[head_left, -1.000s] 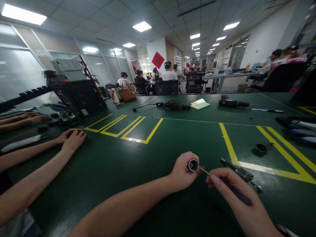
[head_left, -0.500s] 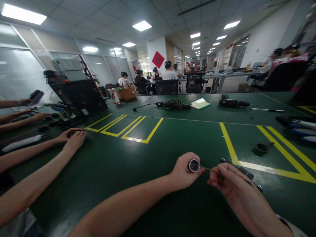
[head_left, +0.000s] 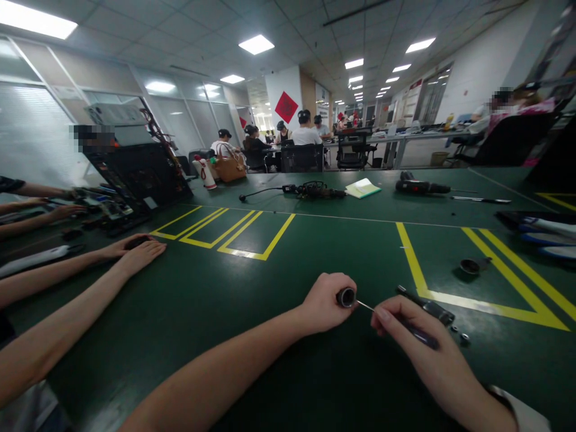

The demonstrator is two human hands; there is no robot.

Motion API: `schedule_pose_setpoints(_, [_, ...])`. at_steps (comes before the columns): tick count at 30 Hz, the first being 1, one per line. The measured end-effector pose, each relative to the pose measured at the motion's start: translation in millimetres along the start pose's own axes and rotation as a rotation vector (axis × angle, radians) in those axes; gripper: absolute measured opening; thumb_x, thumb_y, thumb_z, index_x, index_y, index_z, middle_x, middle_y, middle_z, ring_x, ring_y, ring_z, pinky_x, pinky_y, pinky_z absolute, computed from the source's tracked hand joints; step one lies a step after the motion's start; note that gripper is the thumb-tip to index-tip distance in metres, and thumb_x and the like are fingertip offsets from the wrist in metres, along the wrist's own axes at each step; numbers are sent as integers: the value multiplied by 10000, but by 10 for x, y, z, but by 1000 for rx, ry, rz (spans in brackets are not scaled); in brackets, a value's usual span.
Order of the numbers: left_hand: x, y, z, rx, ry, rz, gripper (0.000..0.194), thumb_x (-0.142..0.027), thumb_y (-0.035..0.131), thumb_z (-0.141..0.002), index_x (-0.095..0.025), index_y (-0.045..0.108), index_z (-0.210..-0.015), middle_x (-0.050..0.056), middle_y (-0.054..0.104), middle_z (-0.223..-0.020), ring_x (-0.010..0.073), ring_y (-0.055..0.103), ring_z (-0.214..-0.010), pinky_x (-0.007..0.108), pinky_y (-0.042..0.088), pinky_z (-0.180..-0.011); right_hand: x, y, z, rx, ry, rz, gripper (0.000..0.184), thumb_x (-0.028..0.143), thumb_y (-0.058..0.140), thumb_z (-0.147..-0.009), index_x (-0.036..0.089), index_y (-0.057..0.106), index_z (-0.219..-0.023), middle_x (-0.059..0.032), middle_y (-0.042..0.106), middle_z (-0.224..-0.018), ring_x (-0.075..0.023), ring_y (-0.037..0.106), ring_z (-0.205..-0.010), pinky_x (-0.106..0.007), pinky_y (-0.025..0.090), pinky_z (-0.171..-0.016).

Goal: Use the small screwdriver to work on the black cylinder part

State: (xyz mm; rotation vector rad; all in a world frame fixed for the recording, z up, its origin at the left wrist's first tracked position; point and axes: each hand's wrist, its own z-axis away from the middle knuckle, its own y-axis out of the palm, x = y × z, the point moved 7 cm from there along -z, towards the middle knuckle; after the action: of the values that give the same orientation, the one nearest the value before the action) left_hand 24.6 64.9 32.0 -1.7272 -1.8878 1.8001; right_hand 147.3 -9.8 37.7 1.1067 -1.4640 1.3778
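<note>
My left hand [head_left: 324, 303] is closed around a dark cylindrical part [head_left: 346, 297], its round open end facing me. The inside of that end looks dark, and the rest of the part is hidden in my fingers. My right hand [head_left: 416, 336] grips a thin screwdriver [head_left: 425, 337] by its dark handle. Its narrow metal shaft points left, with the tip beside the rim of the part. Just beyond my right hand lies a dark elongated tool body [head_left: 429, 307], with small metal pieces [head_left: 464, 338] close by. Further right rests a cup-shaped dark part [head_left: 470, 266].
Yellow tape marks [head_left: 411, 258] run across the green table [head_left: 252, 300]. Along the back are a corded tool [head_left: 315, 190], a paper pad [head_left: 362, 188], a power drill [head_left: 420, 185] and a pen [head_left: 480, 199]. At left, a co-worker's hands [head_left: 141, 255] hold a dark object.
The screwdriver's shaft has come out of the part's opening to its rim. My left hand has turned the part slightly, and more of the screwdriver handle shows in my right hand.
</note>
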Motion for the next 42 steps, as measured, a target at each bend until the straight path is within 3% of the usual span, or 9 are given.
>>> schedule_pose_setpoints(4, [70,-44,-44,88,-46,-34,219,-289,694,-685,-174,539,-787,-22,553,-767,135,528,-714,272,385,-696,-12,-21,-41,-5,3,3,303,472,534,-817,219,617,-671,-15,609,-673,-208,580,-697,-324,440,-640])
schedule_pose_setpoints(12, [30,13,-36,277,8,-82,265,-269,664,-717,-182,541,-935,12,593,-916,167,547,-863,333,368,-863,-107,-35,-70,-28,1,-50,293,456,514,-832,216,604,-691,-11,598,-686,-198,572,-706,-327,441,-663])
schedule_pose_setpoints(19, [44,50,-48,291,42,-62,281,-285,675,-721,-176,541,-943,19,597,-930,170,555,-872,325,363,-848,-107,39,-73,48,38,56,303,456,470,-836,210,588,-705,-21,603,-696,-209,584,-710,-341,453,-657])
schedule_pose_setpoints(28, [34,50,-53,317,30,-83,299,-296,684,-716,-178,549,-954,24,594,-955,182,555,-902,332,362,-840,-74,-52,-35,-60,11,81,334,465,464,-824,212,574,-635,-16,575,-631,-194,558,-633,-325,438,-590])
schedule_pose_setpoints(42, [54,54,-55,296,33,-90,241,-251,669,-709,-178,566,-915,14,598,-919,172,558,-875,337,364,-858,-125,-59,-56,-99,39,100,322,403,473,-811,210,509,-556,9,502,-546,-158,483,-532,-285,388,-499])
